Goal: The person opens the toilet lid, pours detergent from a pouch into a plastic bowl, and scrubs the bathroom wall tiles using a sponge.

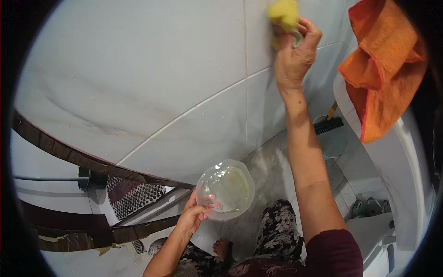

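My right hand (297, 57) is raised at the tiled wall (161, 69), its fingers closed round a yellow sponge (284, 15) that is slightly blurred. A greyish-green part shows between the fingers. Lower down, my left hand (194, 213) holds a translucent plastic bowl (226, 189) by its near left rim, thumb over the edge. Some clear liquid seems to be in the bowl. Small droplets dot the wall tiles.
An orange cloth (385, 69) hangs over a white edge at the right. Below it are a black-bristled brush (328, 125) and a clear round container. A checkered mat (131, 196) lies beyond a doorway with a worn wooden frame (74, 157). A drain (138, 246) is at lower left.
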A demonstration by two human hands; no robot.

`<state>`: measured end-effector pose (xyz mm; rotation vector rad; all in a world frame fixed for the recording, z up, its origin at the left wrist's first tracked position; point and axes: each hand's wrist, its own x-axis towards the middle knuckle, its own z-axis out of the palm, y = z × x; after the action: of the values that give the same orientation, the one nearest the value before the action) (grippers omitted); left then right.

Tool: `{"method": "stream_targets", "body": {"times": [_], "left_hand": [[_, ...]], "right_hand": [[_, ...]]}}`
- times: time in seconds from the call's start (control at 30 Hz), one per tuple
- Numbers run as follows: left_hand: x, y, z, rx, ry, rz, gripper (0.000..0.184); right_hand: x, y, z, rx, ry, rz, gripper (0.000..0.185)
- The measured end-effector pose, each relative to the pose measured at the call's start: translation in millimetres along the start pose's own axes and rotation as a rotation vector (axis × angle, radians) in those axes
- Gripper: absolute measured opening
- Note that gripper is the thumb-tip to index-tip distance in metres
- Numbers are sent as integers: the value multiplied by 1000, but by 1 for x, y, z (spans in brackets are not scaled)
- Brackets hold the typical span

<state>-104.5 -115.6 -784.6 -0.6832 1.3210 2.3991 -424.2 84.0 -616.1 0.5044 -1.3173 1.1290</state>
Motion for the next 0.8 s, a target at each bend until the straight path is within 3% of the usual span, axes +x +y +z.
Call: {"method": "stream_targets", "body": {"times": [0.07,0.13,0.17,0.2,0.23,0.3,0.4,0.53,0.67,0.77,0.8], "left_hand": [[-2,-5,-6,0,-13,3,84],[-4,-6,-7,10,-8,-6,84],[-8,-5,-5,19,2,-15,84],[-9,-4,-3,28,9,-21,84],[-10,-6,-5,3,-7,-31,84],[-8,-7,-6,-47,-44,-34,83],[-5,-3,3,-32,22,-57,83],[3,-2,2,-44,-35,-67,84],[7,-4,5,-115,-50,-72,85],[9,-5,3,-167,-54,-88,85],[10,-6,3,-190,-61,-92,85]], "right_hand": [[-14,48,-13,-217,58,39,25],[-49,92,-31,-73,223,501,23],[-77,123,-47,-202,250,606,25],[-103,144,-67,-154,249,941,32],[-143,167,-81,120,400,1091,38],[-160,172,-94,57,370,1283,27],[-129,177,-78,-109,237,1052,28],[-18,87,-37,-254,7,109,29],[-5,150,-33,-484,129,-10,28],[-28,223,-60,-575,190,464,28],[-45,257,-78,-528,157,497,32]]}}
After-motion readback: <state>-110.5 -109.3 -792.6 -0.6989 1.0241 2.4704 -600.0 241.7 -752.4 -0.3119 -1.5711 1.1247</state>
